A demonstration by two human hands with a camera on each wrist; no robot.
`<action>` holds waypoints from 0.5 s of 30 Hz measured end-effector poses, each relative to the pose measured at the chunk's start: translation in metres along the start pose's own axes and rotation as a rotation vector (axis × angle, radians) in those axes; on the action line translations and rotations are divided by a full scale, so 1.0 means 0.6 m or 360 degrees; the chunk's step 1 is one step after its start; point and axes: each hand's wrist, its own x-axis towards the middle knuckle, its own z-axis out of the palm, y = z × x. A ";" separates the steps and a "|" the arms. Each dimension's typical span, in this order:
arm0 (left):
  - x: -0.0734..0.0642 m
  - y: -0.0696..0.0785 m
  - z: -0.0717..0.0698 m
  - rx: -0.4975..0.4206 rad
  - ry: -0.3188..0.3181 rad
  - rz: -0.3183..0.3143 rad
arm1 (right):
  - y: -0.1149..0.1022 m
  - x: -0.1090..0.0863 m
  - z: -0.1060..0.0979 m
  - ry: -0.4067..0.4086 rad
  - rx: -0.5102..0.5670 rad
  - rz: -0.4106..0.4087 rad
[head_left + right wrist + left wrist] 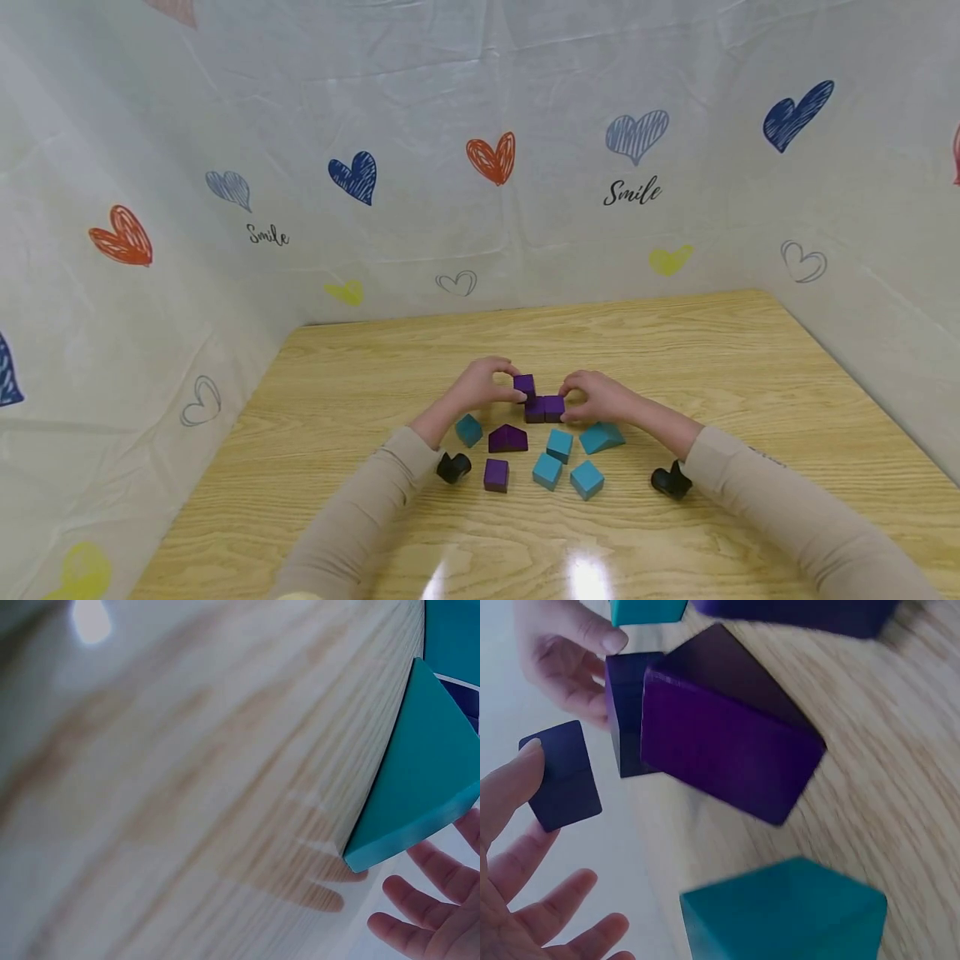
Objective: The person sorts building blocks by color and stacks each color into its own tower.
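My left hand [480,383] pinches a purple cube [524,385] between thumb and forefinger, the other fingers spread in the left wrist view. The held cube sits over the left one of two purple cubes [535,412] standing side by side on the table. My right hand [597,397] has its thumb and forefinger around the right cube [554,407] of that pair. Closer to me lie a purple roof-shaped block [507,438] and another purple cube [496,475]. A blue-green wedge [602,437] lies just below the right hand.
Several blue-green cubes lie nearer to me: one [469,430] by the left wrist, others [558,446] in the middle. Black wrist devices [453,467] sit at both cuffs. A white cloth [420,233] with printed hearts hangs behind and beside the wooden table [360,367].
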 end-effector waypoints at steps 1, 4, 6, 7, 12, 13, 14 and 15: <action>0.001 0.003 0.003 0.0011 0.0008 0.0013 | 0.000 0.000 0.000 0.0003 0.0000 0.0002; 0.006 0.011 0.010 0.0029 0.0019 0.0036 | 0.000 0.001 0.001 0.0006 -0.0007 0.0002; 0.008 0.018 0.013 0.0034 0.0010 0.0042 | 0.001 0.001 0.001 0.0003 -0.0009 0.0008; 0.008 0.021 0.015 0.0032 0.0004 0.0041 | 0.001 0.001 0.001 -0.0001 -0.0003 0.0016; 0.012 0.034 0.020 0.0051 -0.0015 0.0027 | 0.004 0.000 0.000 -0.0015 0.0007 0.0028; 0.013 0.036 0.021 0.0063 -0.0013 0.0032 | 0.005 0.000 0.000 -0.0017 0.0006 0.0024; 0.015 0.038 0.022 0.0075 -0.0012 0.0032 | 0.005 0.001 0.001 -0.0017 0.0004 0.0019; 0.017 0.039 0.023 0.0087 -0.0013 0.0030 | 0.006 0.001 0.001 -0.0018 0.0006 0.0019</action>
